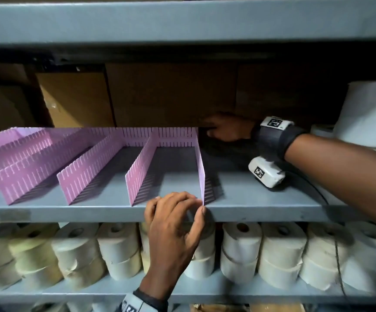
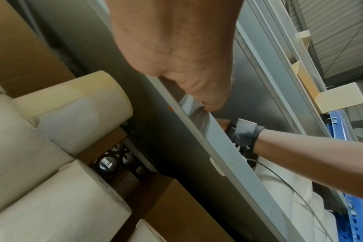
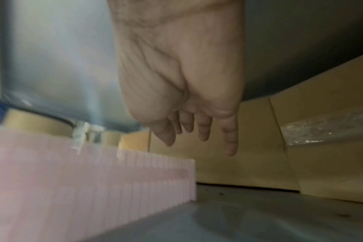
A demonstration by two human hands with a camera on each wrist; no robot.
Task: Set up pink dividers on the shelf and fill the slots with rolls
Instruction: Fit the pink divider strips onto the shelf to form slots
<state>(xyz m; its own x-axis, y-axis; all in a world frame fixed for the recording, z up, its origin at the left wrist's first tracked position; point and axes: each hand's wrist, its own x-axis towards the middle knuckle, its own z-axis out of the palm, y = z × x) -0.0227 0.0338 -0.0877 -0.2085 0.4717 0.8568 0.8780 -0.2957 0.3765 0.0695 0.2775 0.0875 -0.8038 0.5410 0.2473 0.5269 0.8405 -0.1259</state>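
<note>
Several pink slotted dividers (image 1: 137, 176) stand on the grey middle shelf (image 1: 261, 199), slotted into a pink back strip (image 1: 173, 137) and forming empty slots. My left hand (image 1: 196, 204) pinches the front end of the rightmost divider (image 1: 201, 172) at the shelf's front lip; in the left wrist view the left hand (image 2: 209, 104) sits against that shelf edge (image 2: 218, 144). My right hand (image 1: 218, 131) reaches to the back, just right of the strip's end. In the right wrist view the right hand (image 3: 197, 135) hangs with straight fingers above the pink divider (image 3: 114, 180), holding nothing. Rolls (image 1: 241, 244) fill the shelf below.
Brown cardboard boxes (image 1: 171, 93) line the back of the middle shelf. A large white roll (image 1: 367, 113) stands at its right end, behind my right forearm. The upper shelf (image 1: 182, 21) hangs low overhead. Bare shelf lies right of the last divider.
</note>
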